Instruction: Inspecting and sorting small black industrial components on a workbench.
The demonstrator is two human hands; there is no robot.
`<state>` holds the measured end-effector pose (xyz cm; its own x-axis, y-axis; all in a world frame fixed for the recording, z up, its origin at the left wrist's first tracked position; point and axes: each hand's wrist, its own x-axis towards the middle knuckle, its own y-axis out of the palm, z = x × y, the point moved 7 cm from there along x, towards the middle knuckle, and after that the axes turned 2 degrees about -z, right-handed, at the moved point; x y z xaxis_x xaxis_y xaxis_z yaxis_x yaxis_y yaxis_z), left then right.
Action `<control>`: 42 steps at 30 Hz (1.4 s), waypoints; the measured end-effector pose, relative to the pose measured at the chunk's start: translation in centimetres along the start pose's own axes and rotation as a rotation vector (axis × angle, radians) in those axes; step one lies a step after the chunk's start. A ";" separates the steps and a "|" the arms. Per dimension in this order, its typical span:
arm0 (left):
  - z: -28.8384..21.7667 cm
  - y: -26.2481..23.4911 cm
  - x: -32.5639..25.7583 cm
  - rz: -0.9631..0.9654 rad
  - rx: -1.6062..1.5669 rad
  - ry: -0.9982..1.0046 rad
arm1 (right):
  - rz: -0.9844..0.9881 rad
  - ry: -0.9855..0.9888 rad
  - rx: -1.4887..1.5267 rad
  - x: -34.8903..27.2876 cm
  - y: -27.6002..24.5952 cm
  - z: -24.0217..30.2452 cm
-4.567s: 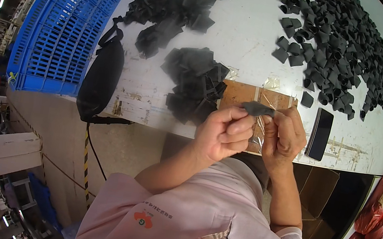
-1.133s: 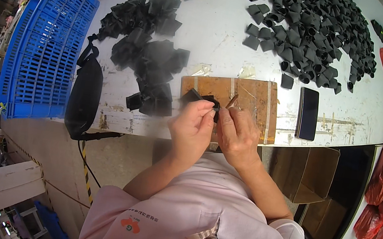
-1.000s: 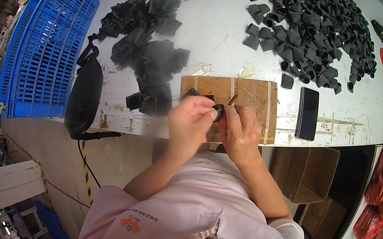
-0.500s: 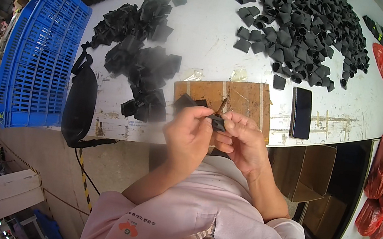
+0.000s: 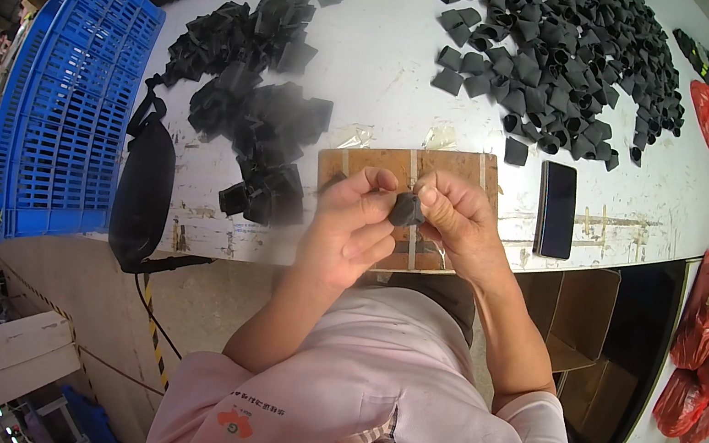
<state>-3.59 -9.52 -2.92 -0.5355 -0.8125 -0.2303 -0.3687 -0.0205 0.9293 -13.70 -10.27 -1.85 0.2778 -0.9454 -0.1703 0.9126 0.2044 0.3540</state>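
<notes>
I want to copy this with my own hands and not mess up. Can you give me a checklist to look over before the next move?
1. Piece gripped: ok, the right hand seems to pinch its upper end.
2. Left hand holding it too: cannot tell, its fingertips are right beside the piece, but contact is unclear.
3. Phone out of the way: ok, it lies right of the board, apart from both hands.
4. Piles separate: ok, bare table lies between the left pile and the right pile.
5. Board fully in sight: not ok, the hands hide part of it.
</notes>
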 end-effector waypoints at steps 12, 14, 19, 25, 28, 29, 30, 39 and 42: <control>-3.2 3.3 -1.0 -0.143 0.958 0.700 | 0.018 -0.183 -0.272 1.2 0.2 1.8; -4.4 5.1 -1.7 -0.175 1.272 0.966 | -0.034 -0.165 -0.340 1.1 -0.1 1.9; -4.3 7.1 -1.6 0.081 1.472 0.974 | -0.197 -0.196 -0.573 -0.2 -0.5 3.3; -3.7 8.2 -1.9 0.079 1.521 0.963 | -0.219 -0.731 -0.825 -3.0 1.6 7.4; -4.1 7.1 -1.8 -0.016 1.387 0.987 | -0.267 -0.850 -0.963 -3.5 2.4 7.8; -4.2 6.7 -2.0 -0.086 1.257 0.971 | -0.279 -0.880 -0.997 -3.7 2.6 7.9; -4.4 6.4 -2.2 -0.086 1.258 0.971 | -0.278 -0.881 -0.996 -3.7 2.9 8.0; -4.4 1.9 -1.9 -0.170 0.558 0.692 | -0.331 -0.941 -1.112 -3.5 3.7 8.3; -4.7 2.6 -2.3 -0.140 0.745 0.777 | -0.265 -0.931 -1.095 -2.9 3.0 7.8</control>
<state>0.27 -10.46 1.35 0.0784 -0.9825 0.1687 -0.8982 0.0038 0.4396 -14.15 -8.90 6.91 0.1667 -0.7175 0.6764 0.7902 -0.3131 -0.5269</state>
